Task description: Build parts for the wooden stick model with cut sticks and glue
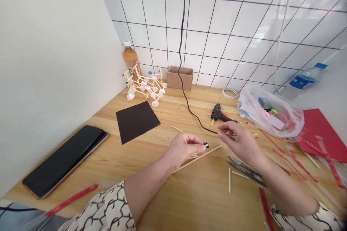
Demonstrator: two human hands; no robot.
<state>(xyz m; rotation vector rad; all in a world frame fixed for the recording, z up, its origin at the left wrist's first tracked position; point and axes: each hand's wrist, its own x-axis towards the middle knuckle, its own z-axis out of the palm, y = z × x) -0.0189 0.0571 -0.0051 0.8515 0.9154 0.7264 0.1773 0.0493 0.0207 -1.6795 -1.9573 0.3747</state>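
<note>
Between the thumb and fingers of my left hand (187, 147) is a small black piece (206, 145) with a pale spot on it. A long thin wooden stick (208, 153) lies beneath that hand, with shorter sticks beside it. My right hand (237, 139) is raised to the right, its fingers bent and the thumb near the fingertips; whether anything is between them is too small to tell. Just beyond it lies a black glue gun (220, 113). Black-handled snips (246, 171) rest below the right wrist, near two short sticks (229, 180).
Wheeled stick models (146, 85) stand at the back left by a bottle (131, 57) and a cardboard box (179, 78). A black sheet (137, 122) and phone (65, 158) lie left. A plastic bag (271, 112), tape roll (230, 93) and red sheet (322, 133) are right. A black cord (182, 79) hangs centrally.
</note>
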